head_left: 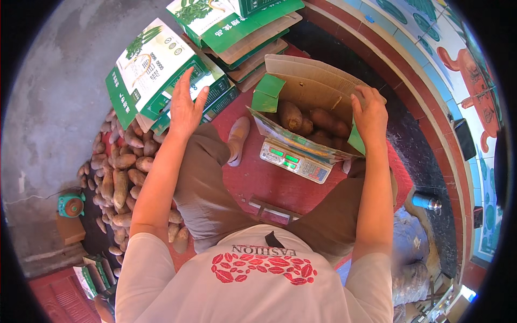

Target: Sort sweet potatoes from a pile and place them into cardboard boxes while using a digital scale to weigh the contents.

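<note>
Far left: turquoise bell-shaped device (pixel 67 206) with a reddish-brown round front, just above a brown cardboard piece (pixel 70 229). Right of that, a loose heap of sweet potatoes (pixel 125 161) lay on the floor, mixed sizes, running down beside the person's left leg.

Green-and-white printed carton (pixel 153 56) lay on top of more cartons, above the heap's upper end. Left hand (pixel 186 107) was in front of its right side, fingers up, thumb well off to the side. Left grip spread, nothing in it; couldn't tell if it touched the carton. Second carton stack (pixel 237 32) sat beyond, green and white with brown cardboard edges.

Center: one pale shoe (pixel 238 140) on the red floor covering (pixel 242 185), between the first carton and the scale. Digital scale (pixel 295 161) faced the person, green displays lit, keypad on its right. Right behind it: cardboard box (pixel 312 81), flaps up, several large sweet potatoes (pixel 291 116) inside. Box base hidden, so couldn't confirm it was on the scale.

Right hand (pixel 370 116) was at the box's right edge, fingers bent. Right grip: couldn't tell if it pinched the cardboard.

Far right: blue-and-silver flask (pixel 427 202) by the wall.
</note>
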Demonstrator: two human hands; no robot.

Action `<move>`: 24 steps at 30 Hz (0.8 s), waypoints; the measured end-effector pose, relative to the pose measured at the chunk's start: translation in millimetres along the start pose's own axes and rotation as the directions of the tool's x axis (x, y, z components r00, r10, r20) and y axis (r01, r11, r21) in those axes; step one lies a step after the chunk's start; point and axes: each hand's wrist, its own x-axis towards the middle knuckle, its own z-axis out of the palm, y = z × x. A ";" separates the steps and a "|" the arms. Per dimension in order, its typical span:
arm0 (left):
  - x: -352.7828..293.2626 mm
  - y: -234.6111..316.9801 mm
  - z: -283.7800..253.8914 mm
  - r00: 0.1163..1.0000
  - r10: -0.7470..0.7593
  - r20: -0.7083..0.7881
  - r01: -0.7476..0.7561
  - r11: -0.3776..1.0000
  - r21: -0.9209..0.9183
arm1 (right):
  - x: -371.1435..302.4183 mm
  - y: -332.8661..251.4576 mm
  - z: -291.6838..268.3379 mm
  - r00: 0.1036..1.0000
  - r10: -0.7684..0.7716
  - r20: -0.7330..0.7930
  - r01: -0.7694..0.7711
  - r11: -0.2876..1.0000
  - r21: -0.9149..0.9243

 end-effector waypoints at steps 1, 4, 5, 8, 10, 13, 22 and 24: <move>1.2 1.9 0.0 1.000 0.013 -0.002 -0.013 1.000 -0.018 | 2.0 -1.4 -1.6 0.997 -0.054 -0.058 0.051 0.997 -0.064; 0.7 1.8 3.6 0.998 0.061 -0.018 -0.062 0.997 -0.037 | -0.7 7.9 8.8 0.998 -0.068 0.015 0.069 0.995 -0.075; 1.4 3.0 5.1 0.999 0.049 -0.019 -0.050 0.997 -0.052 | -1.5 8.6 9.6 0.997 -0.072 0.011 0.073 0.994 -0.082; 7.5 9.0 10.8 0.997 0.064 -0.037 -0.067 0.992 -0.109 | -3.4 5.0 2.0 0.996 -0.061 0.067 0.067 0.995 -0.079; 10.8 15.1 13.2 0.996 0.079 -0.041 -0.084 0.987 -0.140 | 0.5 -0.2 -10.4 0.997 -0.013 0.080 0.016 0.999 -0.041; 13.3 20.9 14.5 0.994 0.099 -0.049 -0.106 0.981 -0.161 | 2.2 -7.0 -27.0 0.992 -0.021 0.122 0.028 0.998 -0.049; 11.3 35.8 35.4 0.994 0.100 -0.039 -0.107 0.962 -0.253 | -2.2 -21.2 -70.0 0.990 0.056 0.130 -0.043 0.994 -0.100; 11.7 40.3 39.8 0.993 0.109 -0.032 -0.114 0.957 -0.266 | -8.1 -18.1 -71.0 0.989 0.063 0.136 -0.052 0.995 -0.085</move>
